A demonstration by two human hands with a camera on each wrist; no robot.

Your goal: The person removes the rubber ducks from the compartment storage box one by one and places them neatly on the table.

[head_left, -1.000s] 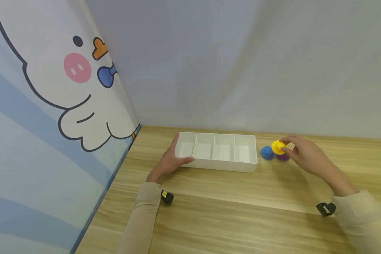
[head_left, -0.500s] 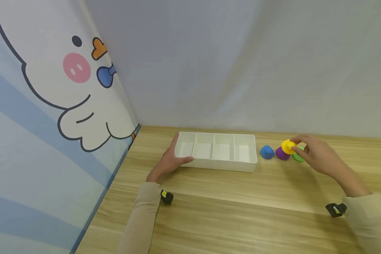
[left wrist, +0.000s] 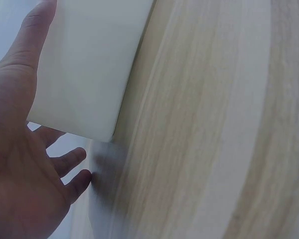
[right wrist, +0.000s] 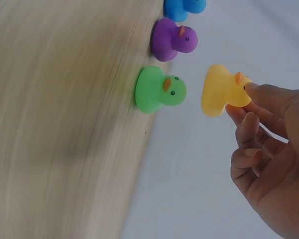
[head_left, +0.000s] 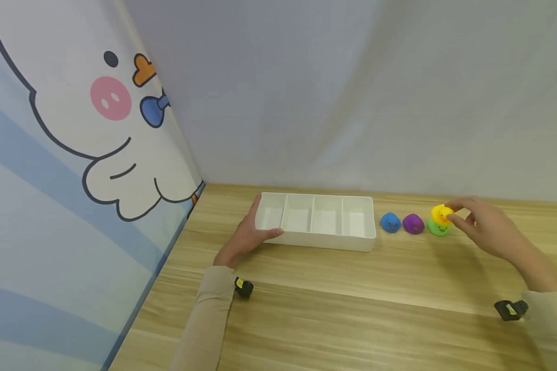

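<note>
Between the thumb and fingers of my right hand (head_left: 492,226) is a yellow rubber duck (head_left: 442,214), pinched by its head. In the right wrist view the yellow duck is lifted, apart from the green rubber duck (right wrist: 152,90) on the table. The purple duck (head_left: 413,223) and the blue duck (head_left: 391,222) stand left of the green one in the head view. My left hand (head_left: 247,236) holds the left end of a white divided box (head_left: 320,241). Its thumb lies along the front side and its fingers reach round the end; some fingertips are hidden in the head view.
The wooden table (head_left: 325,309) carries the box and the ducks near its back edge. A pale cloth wall (head_left: 353,103) rises right behind them. At the left stands a printed cartoon panel (head_left: 65,206).
My right hand has moved to the right with the yellow duck, past the blue and purple ducks to above the green one. My left hand and the box have stayed in place.
</note>
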